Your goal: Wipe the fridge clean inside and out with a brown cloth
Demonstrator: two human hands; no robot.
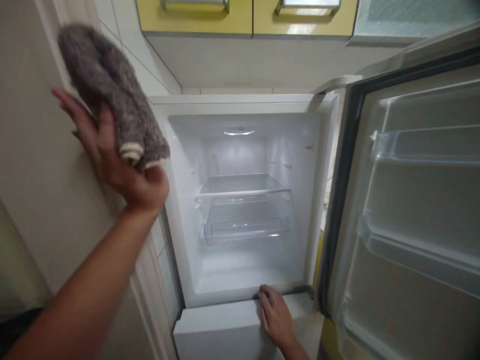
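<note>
My left hand (120, 165) is raised at the upper left and holds a folded grey-brown cloth (123, 95) with pale edging; some of its fingers are spread behind the cloth. Below the fridge opening, my right hand (275, 315) rests on the top edge of the lower white door (221, 325), fingers slightly bent, with no object visible in it. Between and beyond the hands stands a white fridge compartment (178, 210), its door swung out to the right. Inside are a glass shelf (243, 184) and a clear drawer or tray (245, 230).
The open fridge door (420, 200) with clear racks (420, 250) fills the right side. Yellow cupboards (198, 20) with metal handles hang above. A pale door or panel (33, 150) and white tiles stand at the left.
</note>
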